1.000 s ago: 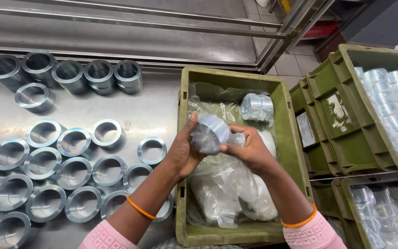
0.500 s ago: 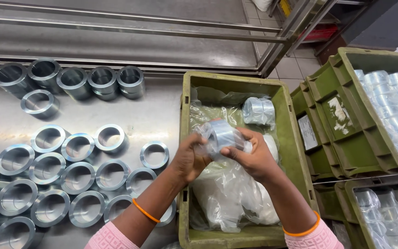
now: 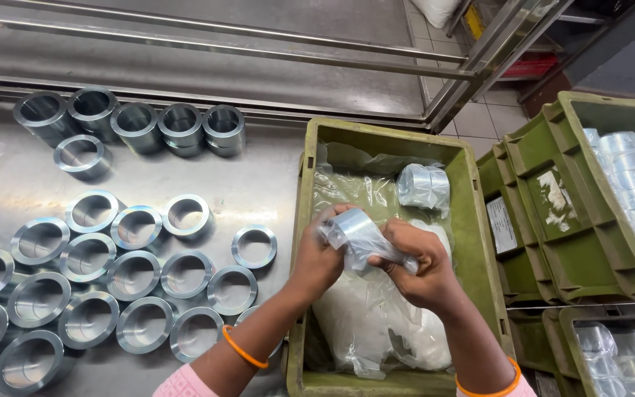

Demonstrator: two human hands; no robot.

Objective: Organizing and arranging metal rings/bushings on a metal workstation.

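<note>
Steel table (image 3: 273, 184) across the left and top, carrying two groups of bare metal rings — a row standing at the back (image 3: 134, 121) and a larger spread lying flat nearer the person (image 3: 104, 279). To its right, a green crate (image 3: 304, 242), lined with loose clear plastic (image 3: 376, 323); one more wrapped ring (image 3: 422, 185) sits at its far end. Further green crates on the right (image 3: 611, 198) hold stacked wrapped rings. Over the middle of the crate both hands work one wrapped metal ring (image 3: 354, 231). Change since a second ago: the ring has come up from close to the crate's plastic and been turned, and its film now trails off as a twisted tail toward the right hand (image 3: 420, 268), which is closed around that tail, fingers curled. Left hand (image 3: 317, 257) grips the ring itself from the side, fingers and thumb pinching its wall. The wrap looks to be coming off rather than going on — though the film is clear and bunched, so how much still covers the ring is hard to tell. The ring is held in the air, apart from the table and the bare rings.
</note>
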